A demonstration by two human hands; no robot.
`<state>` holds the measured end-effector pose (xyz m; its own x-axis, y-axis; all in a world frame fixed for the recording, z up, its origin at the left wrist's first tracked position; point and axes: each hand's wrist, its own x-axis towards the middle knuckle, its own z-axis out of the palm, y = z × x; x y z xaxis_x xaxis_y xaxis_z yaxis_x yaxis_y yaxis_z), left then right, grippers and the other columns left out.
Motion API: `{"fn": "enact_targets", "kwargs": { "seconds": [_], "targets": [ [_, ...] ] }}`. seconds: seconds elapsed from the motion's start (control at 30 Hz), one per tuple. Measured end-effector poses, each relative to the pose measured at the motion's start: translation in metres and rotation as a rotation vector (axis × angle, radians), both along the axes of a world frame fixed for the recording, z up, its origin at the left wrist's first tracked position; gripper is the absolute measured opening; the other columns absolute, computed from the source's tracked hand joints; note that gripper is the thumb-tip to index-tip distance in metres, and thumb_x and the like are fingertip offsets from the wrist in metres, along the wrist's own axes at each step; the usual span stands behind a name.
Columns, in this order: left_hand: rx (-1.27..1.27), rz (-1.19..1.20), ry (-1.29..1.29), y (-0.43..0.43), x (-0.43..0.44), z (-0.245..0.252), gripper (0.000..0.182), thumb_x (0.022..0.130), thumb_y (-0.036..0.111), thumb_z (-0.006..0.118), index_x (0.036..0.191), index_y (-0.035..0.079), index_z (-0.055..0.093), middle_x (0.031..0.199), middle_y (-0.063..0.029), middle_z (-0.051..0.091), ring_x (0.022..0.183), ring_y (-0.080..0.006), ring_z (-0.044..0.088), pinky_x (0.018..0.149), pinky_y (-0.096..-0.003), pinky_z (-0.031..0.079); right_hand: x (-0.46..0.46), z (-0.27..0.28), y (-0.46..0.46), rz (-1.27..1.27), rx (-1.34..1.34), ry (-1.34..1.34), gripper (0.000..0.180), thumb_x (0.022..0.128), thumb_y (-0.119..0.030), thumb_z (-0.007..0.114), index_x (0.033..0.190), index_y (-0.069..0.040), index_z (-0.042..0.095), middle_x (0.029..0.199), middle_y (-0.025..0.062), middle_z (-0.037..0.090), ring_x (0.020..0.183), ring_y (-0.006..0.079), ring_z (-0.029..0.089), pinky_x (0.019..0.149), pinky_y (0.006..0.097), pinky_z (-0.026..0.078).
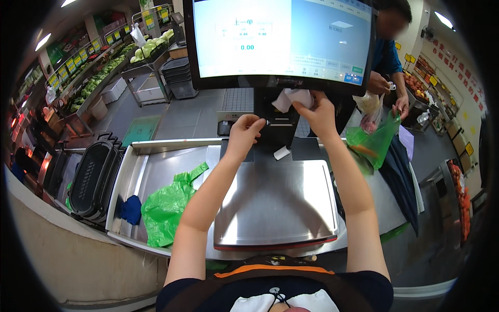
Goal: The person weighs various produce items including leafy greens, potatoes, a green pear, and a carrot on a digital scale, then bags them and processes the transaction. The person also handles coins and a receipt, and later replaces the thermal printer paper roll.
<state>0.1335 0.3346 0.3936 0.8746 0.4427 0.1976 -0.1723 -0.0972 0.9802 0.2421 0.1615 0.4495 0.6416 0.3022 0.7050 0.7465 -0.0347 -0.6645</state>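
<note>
My right hand [320,114] grips crumpled white paper [294,98], like a receipt slip, just below the screen's lower edge. My left hand [245,134] is raised beside the black stand [275,134], thumb and forefinger close together. Its fingertips are at a small shiny metal piece [268,122] on the stand; whether they pinch it is unclear. Beneath both forearms lies the bare steel platform of a counter scale [276,202]. A small white paper piece [282,153] rests behind the platform. Above my hands a lit monitor [280,39] bears writing and figures.
Left of the scale, a green plastic bag [167,210] and a blue cloth [131,210] lie in a steel tray [150,163]. Stacked black baskets [93,175] stand further left. At right another person [386,58] handles a green bag [372,142] with goods inside, beside dark fabric [401,183].
</note>
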Motion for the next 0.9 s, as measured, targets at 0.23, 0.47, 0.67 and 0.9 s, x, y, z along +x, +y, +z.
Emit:
{"fn": "enact_targets", "kwargs": {
  "seconds": [0.23, 0.47, 0.67, 0.9],
  "targets": [
    [0.451, 0.052, -0.209, -0.003, 0.012, -0.001, 0.028, 0.071, 0.004, 0.07, 0.098, 0.007, 0.065, 0.078, -0.0029, 0.046, 0.064, -0.0121, 0.044, 0.061, -0.0246, 0.041, 0.001, -0.006, 0.001, 0.003, 0.008, 0.009, 0.047, 0.068, -0.013, 0.074, 0.109, 0.001, 0.055, 0.099, 0.0116, 0.057, 0.089, 0.0192, 0.058, 0.075, 0.0291, 0.049],
    [0.143, -0.02, -0.172, 0.002, 0.016, -0.011, 0.028, 0.078, 0.01, 0.067, 0.102, 0.002, 0.056, 0.08, -0.0029, 0.05, 0.066, -0.012, 0.05, 0.062, -0.0238, 0.043, 0.001, -0.019, 0.001, -0.065, -0.019, 0.042, 0.047, 0.07, -0.008, 0.073, 0.109, -0.001, 0.048, 0.098, 0.0125, 0.058, 0.086, 0.0159, 0.059, 0.071, 0.0267, 0.048],
    [-0.779, -0.442, 0.128, 0.003, 0.017, -0.008, 0.029, 0.088, 0.031, 0.058, 0.097, 0.005, 0.052, 0.093, -0.0135, 0.062, 0.074, -0.0164, 0.06, 0.062, -0.0285, 0.049, 0.0, -0.03, 0.001, 0.012, 0.123, 0.206, 0.046, 0.069, -0.004, 0.072, 0.107, 0.0, 0.046, 0.095, 0.0063, 0.053, 0.085, 0.0151, 0.057, 0.071, 0.0264, 0.047],
    [-0.821, -0.536, 0.072, 0.006, 0.023, -0.021, 0.022, 0.089, 0.025, 0.056, 0.095, 0.004, 0.055, 0.087, -0.0117, 0.063, 0.071, -0.0161, 0.06, 0.066, -0.0286, 0.05, -0.004, -0.018, 0.003, 0.056, 0.081, 0.229, 0.045, 0.068, -0.004, 0.074, 0.107, 0.001, 0.051, 0.097, 0.0064, 0.054, 0.09, 0.0156, 0.058, 0.074, 0.0265, 0.048]
  ]
}}
